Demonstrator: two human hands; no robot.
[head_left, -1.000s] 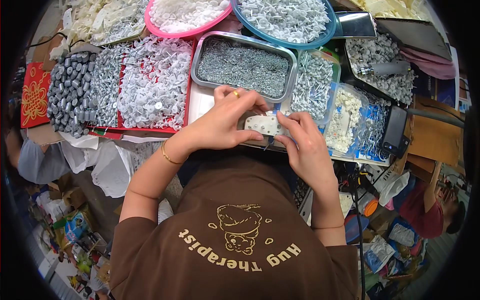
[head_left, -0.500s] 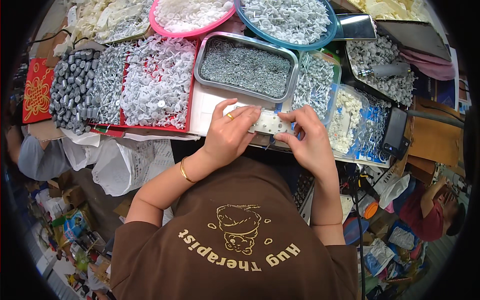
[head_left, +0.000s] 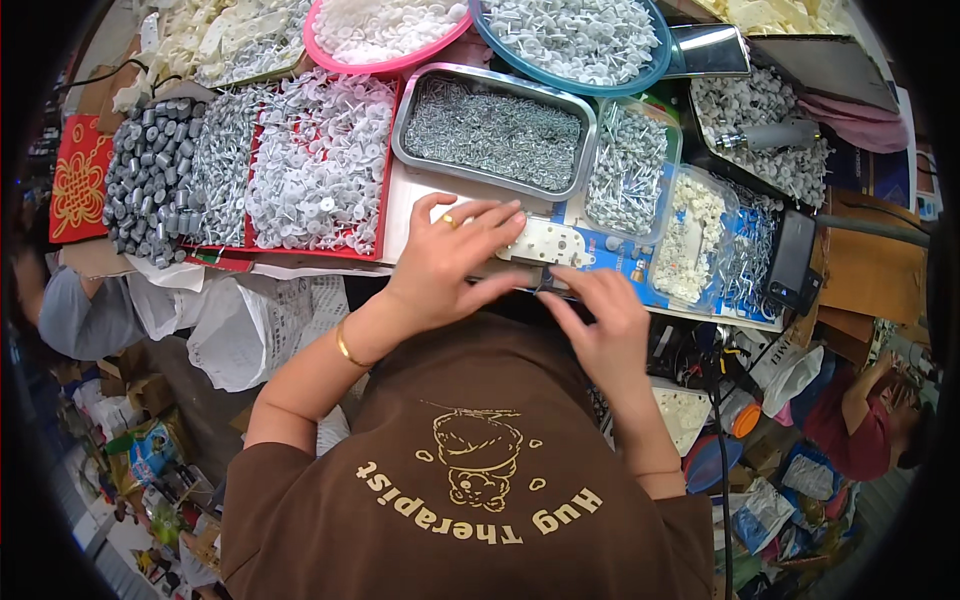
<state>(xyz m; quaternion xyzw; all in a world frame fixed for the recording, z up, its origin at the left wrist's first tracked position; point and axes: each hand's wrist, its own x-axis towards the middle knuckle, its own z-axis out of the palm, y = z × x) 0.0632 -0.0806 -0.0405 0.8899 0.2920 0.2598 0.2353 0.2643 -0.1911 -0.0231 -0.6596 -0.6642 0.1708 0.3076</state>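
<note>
A white plate with small holes and metal dots [head_left: 548, 243] lies at the front of the work surface. My left hand [head_left: 445, 262], with a ring and a bracelet, has its fingers over the plate's left end and its thumb along the near edge, holding it. My right hand [head_left: 605, 312] is at the table's front edge, just below the plate. Its thumb and forefinger close around a small dark piece [head_left: 546, 281] whose kind I cannot make out. Behind the plate stands a metal tray [head_left: 398, 130] full of small metal pins.
A red box [head_left: 385, 200] of white-headed nails stands left, beside grey cylinders [head_left: 150, 175]. Clear plastic tubs [head_left: 668, 205] of metal and white parts are at right, near a black device [head_left: 792, 262]. Pink [head_left: 310, 45] and teal [head_left: 668, 55] basins stand behind. Another person [head_left: 845, 430] is far right.
The plate has gone from between both hands down onto the surface. My right hand has let go of its right end and moved down to the small dark piece.
</note>
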